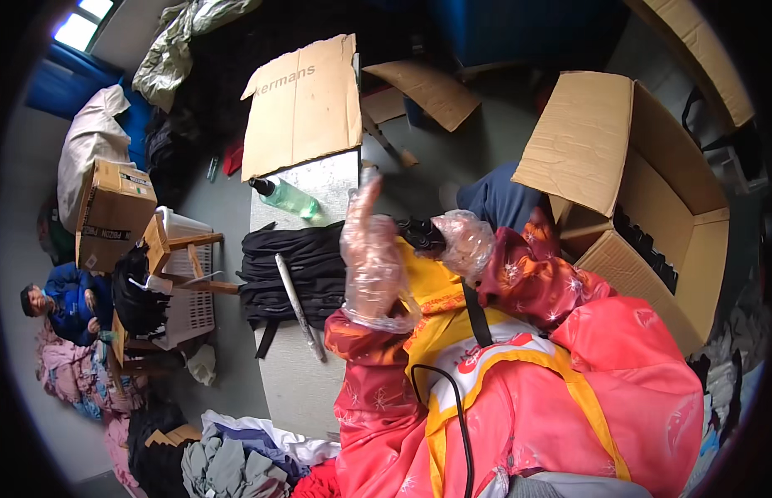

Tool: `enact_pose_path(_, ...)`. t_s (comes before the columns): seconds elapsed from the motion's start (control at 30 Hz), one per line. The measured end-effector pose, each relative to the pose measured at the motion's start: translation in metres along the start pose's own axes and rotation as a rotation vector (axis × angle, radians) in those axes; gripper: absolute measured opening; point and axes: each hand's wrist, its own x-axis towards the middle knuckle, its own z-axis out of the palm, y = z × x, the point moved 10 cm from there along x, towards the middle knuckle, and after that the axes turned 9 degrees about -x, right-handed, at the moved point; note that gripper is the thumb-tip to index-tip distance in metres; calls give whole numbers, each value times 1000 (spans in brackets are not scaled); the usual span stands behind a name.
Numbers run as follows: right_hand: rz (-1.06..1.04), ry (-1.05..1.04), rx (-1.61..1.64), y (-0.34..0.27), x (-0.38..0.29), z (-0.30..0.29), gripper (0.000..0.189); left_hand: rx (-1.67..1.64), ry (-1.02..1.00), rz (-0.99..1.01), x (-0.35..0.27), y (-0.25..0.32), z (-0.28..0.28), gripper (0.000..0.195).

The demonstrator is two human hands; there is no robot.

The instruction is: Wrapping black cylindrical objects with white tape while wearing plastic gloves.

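My left hand (375,267), in a clear plastic glove, is raised over the right edge of a bundle of black fabric strips (292,267), one finger extended; its other fingers are unclear. Beside it, my right hand (466,239), also in clear plastic, is closed on a dark, folded black piece (420,235) above the yellow apron. A pale, worn stick (296,305) lies slanted across the bundle on the light tabletop (299,386). Near the bundle's far edge, a clear spray bottle of green liquid (289,198) lies on its side.
A cardboard sheet (302,106) covers the table's far end. At right stands an open carton (685,249) with black items inside. A wooden stool (196,261) and white plastic basket (199,311) are at left, near a co-worker (75,302) in blue. Cloth heaps (236,467) lie at the lower left.
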Motion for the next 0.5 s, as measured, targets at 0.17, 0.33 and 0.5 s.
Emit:
enact_pose_path(0.17, -222, 126, 534, 2, 3, 35, 20, 908, -495, 80, -15, -6, 73, 67)
enact_pose_path(0.33, -219, -57, -225, 8, 0, 81, 17, 885, -596, -102, -12, -37, 61, 58)
enact_pose_path(0.5, -150, 55, 333, 1, -9, 33, 10, 538, -236, -382, 3, -65, 12, 47)
